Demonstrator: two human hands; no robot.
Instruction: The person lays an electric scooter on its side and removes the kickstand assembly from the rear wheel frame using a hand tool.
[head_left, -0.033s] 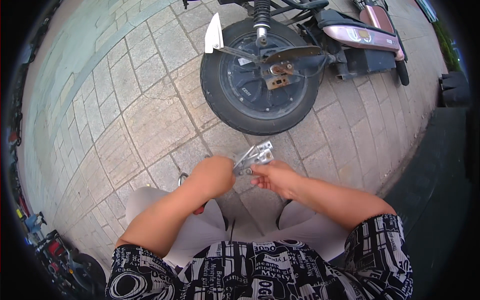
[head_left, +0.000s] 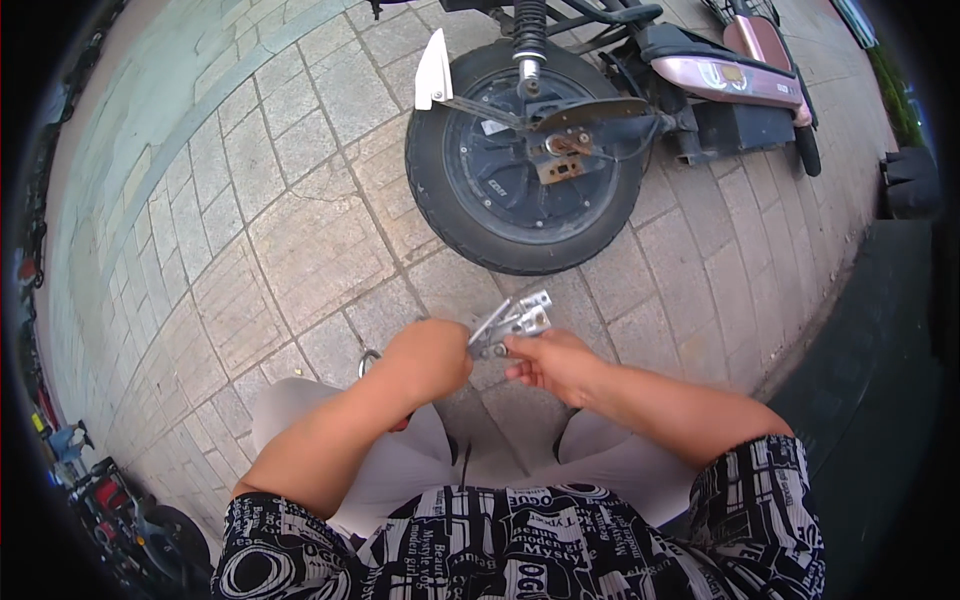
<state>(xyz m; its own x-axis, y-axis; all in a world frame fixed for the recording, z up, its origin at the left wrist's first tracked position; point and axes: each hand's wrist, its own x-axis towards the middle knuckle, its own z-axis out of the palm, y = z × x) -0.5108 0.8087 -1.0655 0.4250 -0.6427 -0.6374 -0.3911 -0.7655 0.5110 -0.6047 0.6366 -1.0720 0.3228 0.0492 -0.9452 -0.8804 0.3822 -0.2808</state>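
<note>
Low in front of me, before the scooter's rear wheel [head_left: 530, 262], both my hands work at a silver metal bracket [head_left: 532, 318] with holes and bent tabs. My right hand [head_left: 560, 365] pinches its near edge between thumb and fingers, by a round bolt head [head_left: 501, 351]. My left hand [head_left: 430, 360] is closed in a fist against the bracket's left side. A red handle end [head_left: 402, 424] shows below that fist, and a slim metal bar [head_left: 490, 322] slants up beside it. How the bar and handle join is hidden by the fist.
Beyond my hands stands a pink electric scooter [head_left: 725, 75] with a shock absorber [head_left: 530, 45] and a rusty axle plate [head_left: 562, 168]. A curved metal ring [head_left: 368, 362] shows left of my fist. Other parked vehicles [head_left: 130, 520] are at lower left. Stone paving [head_left: 290, 260] lies underneath.
The whole scene sits slightly lower in the picture. Both hands keep the same grip on the bracket and the red-handled tool.
</note>
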